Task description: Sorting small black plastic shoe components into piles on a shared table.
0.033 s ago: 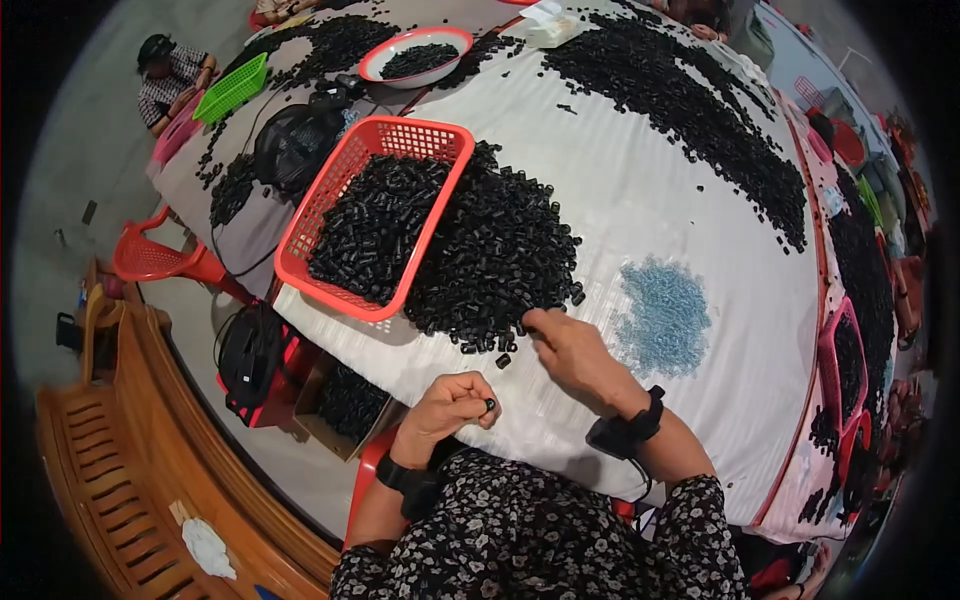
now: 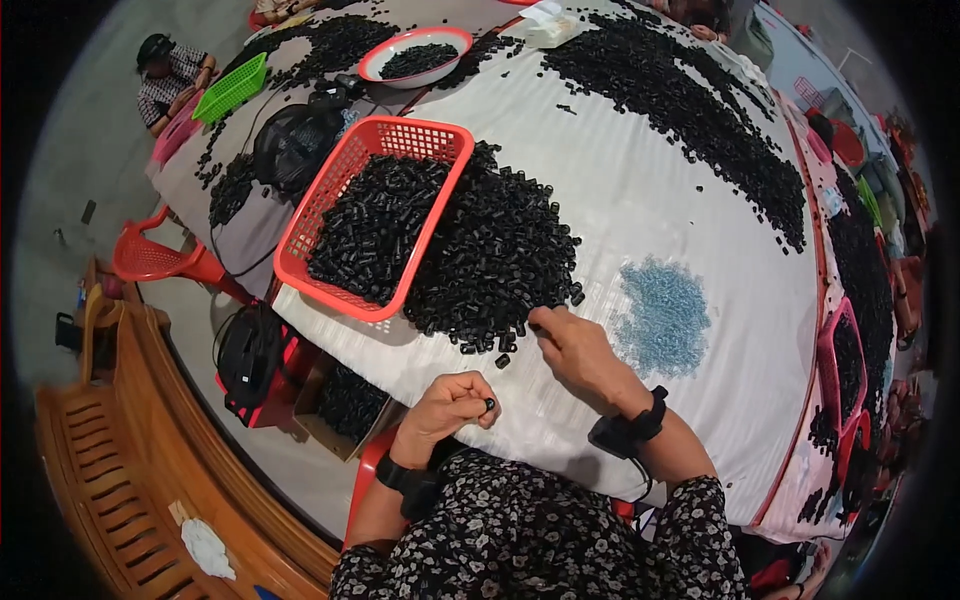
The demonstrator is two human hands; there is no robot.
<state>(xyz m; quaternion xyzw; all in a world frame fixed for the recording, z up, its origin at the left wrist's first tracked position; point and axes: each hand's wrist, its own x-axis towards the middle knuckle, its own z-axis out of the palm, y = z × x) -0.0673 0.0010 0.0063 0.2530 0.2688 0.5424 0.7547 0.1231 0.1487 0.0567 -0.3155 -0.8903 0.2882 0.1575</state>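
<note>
Near the table's front edge, my left hand (image 2: pixel 455 405) is closed around a small black plastic cylinder (image 2: pixel 490 404), one end of which shows between thumb and forefinger. My right hand (image 2: pixel 580 350) has its fingertips drawn together at the lower right edge of a heap of small black plastic cylinders (image 2: pixel 500 250). What those fingertips hold, if anything, is hidden. A red plastic basket (image 2: pixel 440 240), filled with similar black pieces, stands against the heap's left side. To the right of my right hand lies a spread of small clear bluish pieces (image 2: pixel 662 318).
More black pieces (image 2: pixel 670 100) cover the far part of the white-covered table (image 2: pixel 755 400). A red-rimmed white bowl (image 2: pixel 462 40) stands beyond the basket, near a black mesh fan (image 2: pixel 292 150). A wooden bench (image 2: pixel 150 440) is at lower left. Another person (image 2: pixel 170 80) sits at far left.
My right hand has shifted very slightly to the right along the heap's edge. My left hand stays in place with the black cylinder.
</note>
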